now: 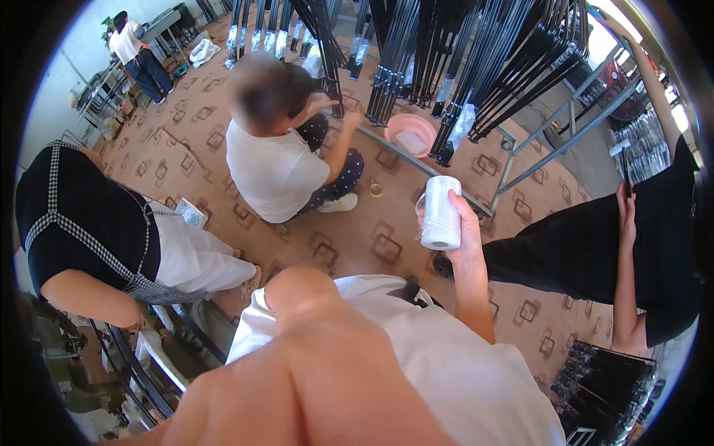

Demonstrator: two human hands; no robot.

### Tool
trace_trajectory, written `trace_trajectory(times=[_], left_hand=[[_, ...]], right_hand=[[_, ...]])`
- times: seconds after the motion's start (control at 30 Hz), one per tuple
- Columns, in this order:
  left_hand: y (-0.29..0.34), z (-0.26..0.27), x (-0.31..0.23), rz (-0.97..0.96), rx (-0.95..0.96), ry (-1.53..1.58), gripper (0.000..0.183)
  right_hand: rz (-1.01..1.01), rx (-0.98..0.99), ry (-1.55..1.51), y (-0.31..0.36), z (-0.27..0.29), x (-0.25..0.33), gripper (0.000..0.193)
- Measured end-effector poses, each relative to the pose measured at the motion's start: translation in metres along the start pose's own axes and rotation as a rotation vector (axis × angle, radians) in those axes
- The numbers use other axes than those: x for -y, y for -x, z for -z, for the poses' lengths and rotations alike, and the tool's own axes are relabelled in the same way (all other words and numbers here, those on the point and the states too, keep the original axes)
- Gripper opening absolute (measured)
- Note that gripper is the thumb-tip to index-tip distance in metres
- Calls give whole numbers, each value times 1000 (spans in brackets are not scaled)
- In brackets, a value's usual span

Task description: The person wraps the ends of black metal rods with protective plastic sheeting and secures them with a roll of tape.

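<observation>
A white roll of plastic film (pixel 441 212) is held upright, slightly tilted, in front of me. My right hand (pixel 467 232) is closed around it from the right side, with fingers partly hidden behind the roll. A strip of film appears to stand loose at the roll's left edge. My left arm (pixel 305 349) is bent, very large and close at the bottom middle. Its hand does not show.
A crouching person (pixel 271 160) works at racks of black rods (pixel 390 82). A pink basin (pixel 416 128) and tape roll (pixel 375 189) lie on the floor. People stand at left (pixel 93 223) and right (pixel 595 253). Metal framing (pixel 573 123) rises at right.
</observation>
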State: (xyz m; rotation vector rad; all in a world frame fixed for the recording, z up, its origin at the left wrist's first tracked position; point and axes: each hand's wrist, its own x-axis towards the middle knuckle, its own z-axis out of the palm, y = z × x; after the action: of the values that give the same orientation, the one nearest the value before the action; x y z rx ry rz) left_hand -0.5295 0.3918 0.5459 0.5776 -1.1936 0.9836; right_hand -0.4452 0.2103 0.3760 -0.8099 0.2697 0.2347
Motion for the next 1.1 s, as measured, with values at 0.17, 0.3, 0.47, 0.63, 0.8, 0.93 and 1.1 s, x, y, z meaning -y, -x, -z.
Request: trace_trajectory(times=[0.17, 0.3, 0.47, 0.63, 0.8, 0.93, 1.1], left_hand=[[0, 4, -2, -9, -9, -10, 38], [-2, 8, -13, -2, -17, -28, 40], [-15, 17, -7, 14, -34, -20, 43], [-24, 45, 2, 168, -121, 68, 47], [30, 89, 45, 814, -8, -142, 29], [165, 134, 91, 1682, 271, -350, 45], [271, 135, 142, 1843, 133, 19, 67]], right_hand=[[-15, -21, 10, 0, 9, -5, 44], [-43, -27, 1, -3, 16, -12, 45], [-31, 52, -6, -3, 9, -15, 44], [-39, 24, -17, -4, 8, -17, 45], [-34, -78, -24, -15, 25, -28, 46], [12, -118, -26, -31, 21, -46, 45], [107, -96, 164, -87, 43, -60, 43]])
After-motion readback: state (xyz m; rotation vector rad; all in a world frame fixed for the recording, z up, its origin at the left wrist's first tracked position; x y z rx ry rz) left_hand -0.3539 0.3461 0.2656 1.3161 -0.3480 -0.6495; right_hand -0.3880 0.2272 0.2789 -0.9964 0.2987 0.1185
